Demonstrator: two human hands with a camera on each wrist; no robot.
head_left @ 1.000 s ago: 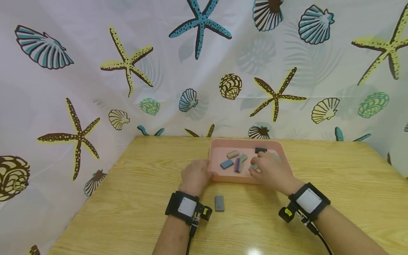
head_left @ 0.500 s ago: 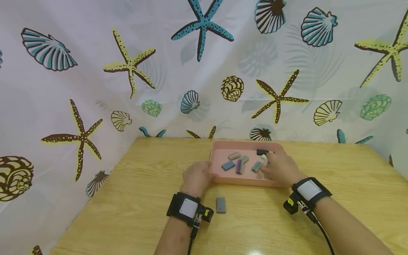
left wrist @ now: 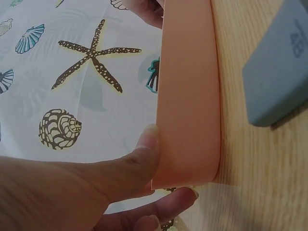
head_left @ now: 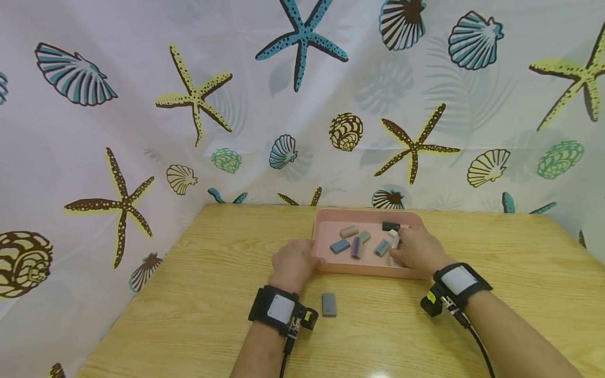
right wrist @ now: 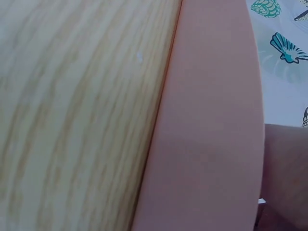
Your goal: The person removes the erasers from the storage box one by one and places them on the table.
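My left hand grips the front left corner of a shallow pink tray, the thumb at the rim in the left wrist view. Inside the tray's right end, my right hand pinches a small white block between thumb and fingers, partly hidden by them. Left of it lie a blue-and-tan block, a purple one, a blue one and a beige one. A black block is just behind the right fingertips. The tray wall hides most of the right hand in its wrist view.
A grey eraser marked 4B lies on the wooden table in front of the tray, right of the left wrist. Behind the table hangs a cloth printed with shells and starfish. Cables run from both wrist cameras.
My right hand has shifted right inside the tray, from the blue-and-tan block to the white block. My left hand stays at the tray's corner. The head view has shifted slightly.
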